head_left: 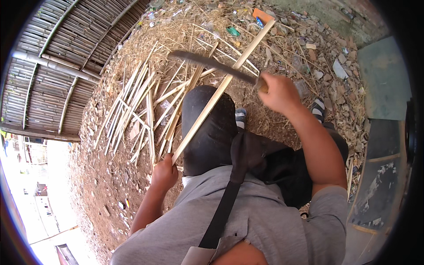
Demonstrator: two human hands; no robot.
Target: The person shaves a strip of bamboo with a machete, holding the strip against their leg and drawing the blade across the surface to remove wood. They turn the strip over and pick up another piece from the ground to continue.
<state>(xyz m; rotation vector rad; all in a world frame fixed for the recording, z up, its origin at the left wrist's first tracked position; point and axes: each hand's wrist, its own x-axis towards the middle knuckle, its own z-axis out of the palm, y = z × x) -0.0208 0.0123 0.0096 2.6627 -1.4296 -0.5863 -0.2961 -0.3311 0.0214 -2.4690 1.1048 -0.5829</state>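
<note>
My left hand (164, 173) is closed round the near end of a long, pale bamboo strip (206, 110). The strip slants away over my left knee toward the far right. In my right hand (281, 93) is the handle of a machete (211, 62), its dark blade pointing left. The blade crosses over the strip beyond my knee; whether it touches the strip I cannot tell. Several split bamboo strips (132, 104) lie in a loose pile on the ground, left of my knee.
A bamboo slat wall (62, 70) stands at the left. Rubble, straw and litter cover the ground ahead, with an orange piece (263, 17) and a green scrap (232, 31) among them. Grey-green panels (383, 79) stand at the right. My sandalled foot (240, 118) rests beside the knee.
</note>
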